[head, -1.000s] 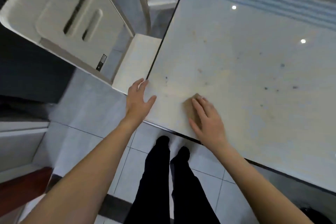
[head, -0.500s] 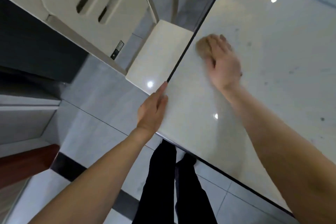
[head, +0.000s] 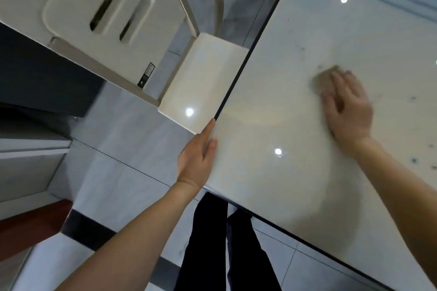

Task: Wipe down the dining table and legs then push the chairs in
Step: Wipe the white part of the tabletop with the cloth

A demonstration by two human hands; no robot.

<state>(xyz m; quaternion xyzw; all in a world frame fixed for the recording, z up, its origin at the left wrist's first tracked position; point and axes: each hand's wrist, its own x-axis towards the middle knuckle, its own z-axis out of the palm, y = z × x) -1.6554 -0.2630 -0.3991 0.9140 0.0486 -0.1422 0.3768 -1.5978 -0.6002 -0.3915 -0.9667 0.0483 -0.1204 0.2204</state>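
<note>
We are pressing right grip (head: 347,111) flat, fingers straight, on brown cloth (head: 322,78) on desk (head: 272,184), in from edge. Left grip (head: 197,158), released, is resting along desk corner. Chair (head: 75,0) is standing just beside desk.

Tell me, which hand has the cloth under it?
The right hand: it presses the brown cloth onto the table. The left hand only rests on the table's corner, with no cloth.

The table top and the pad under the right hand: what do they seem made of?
The table top looks like polished stone or glass, pale and glossy: bright light spots mirror sharply in it. The pad under the right hand seems soft tan cloth or sponge, matt; blur hides which.
</note>
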